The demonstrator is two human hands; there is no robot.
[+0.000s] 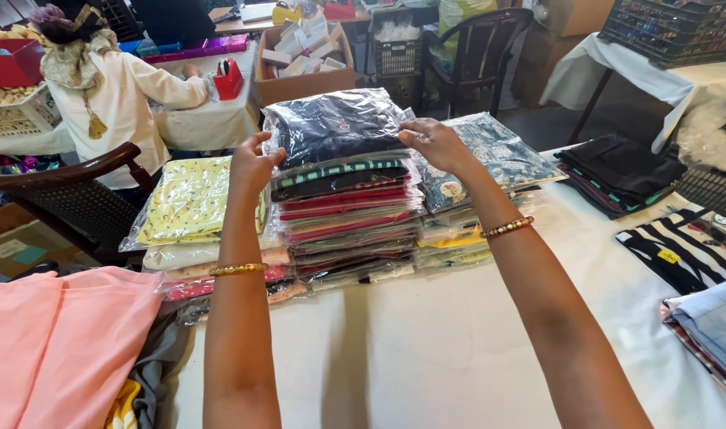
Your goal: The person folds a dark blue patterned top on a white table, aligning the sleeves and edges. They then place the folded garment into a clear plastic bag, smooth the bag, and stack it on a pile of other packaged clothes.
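Gripping the dark navy bagged garment (335, 123) on top of the tall middle stack (347, 222), the left hand (252, 163) pinches its left edge with curled fingers while the right hand (434, 143) pinches its right edge between thumb and fingers. Beside this stack on the white surface (458, 342) stand a lower pile topped by a yellow printed packet (190, 199) and another topped by a blue patterned packet (494, 155), with pink cloth (57, 342) at the near left and dark folded clothes (617, 171) and a striped garment (681, 246) to the right. Beyond, a seated person in cream (113, 95) faces away, a cardboard box (303, 67) and a dark chair (478, 52) crowd the far side, and the stack's lower packets are too squashed to tell apart.
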